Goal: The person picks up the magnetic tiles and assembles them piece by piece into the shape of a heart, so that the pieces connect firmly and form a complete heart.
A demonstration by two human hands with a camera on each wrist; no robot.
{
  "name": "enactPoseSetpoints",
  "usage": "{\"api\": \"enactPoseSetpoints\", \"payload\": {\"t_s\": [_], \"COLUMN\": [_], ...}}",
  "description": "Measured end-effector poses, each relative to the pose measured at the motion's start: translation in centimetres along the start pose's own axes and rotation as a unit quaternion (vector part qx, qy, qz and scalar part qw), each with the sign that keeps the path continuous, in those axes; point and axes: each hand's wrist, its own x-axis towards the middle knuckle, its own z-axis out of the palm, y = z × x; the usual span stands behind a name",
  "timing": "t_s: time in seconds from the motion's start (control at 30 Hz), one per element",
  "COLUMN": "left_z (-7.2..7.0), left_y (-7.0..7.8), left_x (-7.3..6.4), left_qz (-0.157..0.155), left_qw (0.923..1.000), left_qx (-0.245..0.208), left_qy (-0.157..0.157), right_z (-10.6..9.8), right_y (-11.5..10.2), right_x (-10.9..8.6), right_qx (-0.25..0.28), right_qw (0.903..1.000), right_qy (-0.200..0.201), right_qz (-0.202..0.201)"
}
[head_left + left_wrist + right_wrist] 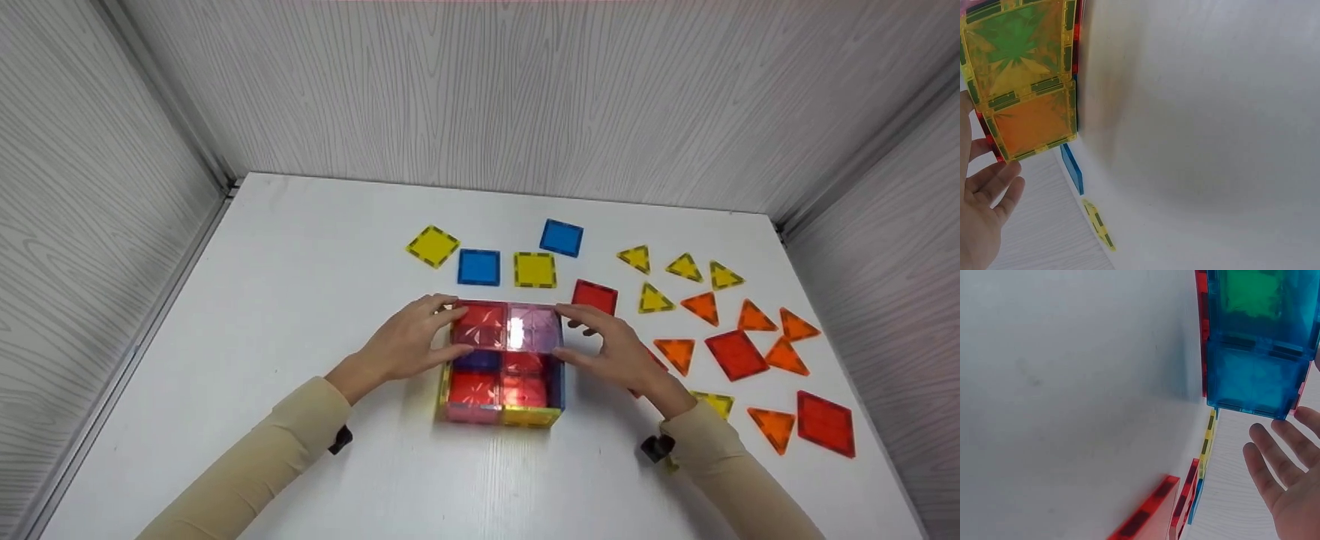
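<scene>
A box of clear magnetic tiles [501,414] stands on the table, with yellow and blue walls and red tiles at its base. Across its far half lie a red square tile [480,316] and a pink square tile [534,324], side by side as a partial top. My left hand [405,341] pinches the red tile between thumb and index finger at its left corners. On the other side, my right hand [616,351] holds the pink tile's right corners the same way, its other fingers loosely extended. Yellow wall tiles [1030,126] and blue wall tiles [1258,377] show beside the hands.
Behind the box lie blue tiles [478,268] and yellow square tiles [535,270]. To the right are spread several yellow triangles [655,298], orange triangles [772,429] and red squares [825,423], some partly under the right forearm. Wood-grain panels [510,97] border the white table [300,247].
</scene>
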Motion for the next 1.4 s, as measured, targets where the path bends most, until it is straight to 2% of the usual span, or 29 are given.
{"api": "enactPoseSetpoints", "payload": {"t_s": [0.13,0.27,0.43,0.5,0.6,0.73,0.93,1.03,1.2,1.4], "left_z": [0.1,-0.1,-0.4,-0.5,-0.7,-0.5,-0.1,0.3,1.2,1.6], "left_y": [0.2,-0.1,-1.7,-3.0,-5.2,-8.0,-11.0,-11.4,-10.9,-10.7], "left_x": [0.6,1.0,1.7,2.2,3.3,5.1,7.5,8.7,10.4,11.3], "left_qz": [0.022,0.024,0.010,-0.009,-0.057,-0.123,-0.168,-0.180,-0.192,-0.204], "left_qw": [0.9997,0.9997,0.9998,0.9998,0.9981,0.9914,0.9789,0.9770,0.9781,0.9747], "left_qx": [0.006,0.005,0.013,0.016,0.021,0.046,0.115,0.113,0.082,0.090], "left_qy": [0.001,-0.006,-0.008,-0.003,0.003,-0.001,-0.021,-0.013,-0.006,0.002], "right_z": [-0.4,-0.5,-0.5,-0.5,-0.5,-0.5,-0.4,-0.4,-0.5,-0.5], "right_y": [0.0,0.0,0.1,0.0,0.0,0.1,0.3,0.2,0.2,0.0], "right_x": [-0.7,-1.0,-1.2,-1.3,-1.3,-1.3,-1.2,-1.3,-1.5,-1.3], "right_qx": [-0.018,-0.033,-0.028,-0.029,-0.031,-0.034,-0.041,-0.044,-0.047,-0.051], "right_qw": [0.9998,0.9994,0.9995,0.9994,0.9994,0.9993,0.9991,0.9990,0.9988,0.9986], "right_qy": [0.006,0.011,0.017,0.017,0.016,0.011,0.010,0.010,0.011,0.013], "right_qz": [0.009,0.006,-0.005,-0.006,0.001,0.009,0.000,-0.001,0.001,-0.002]}}
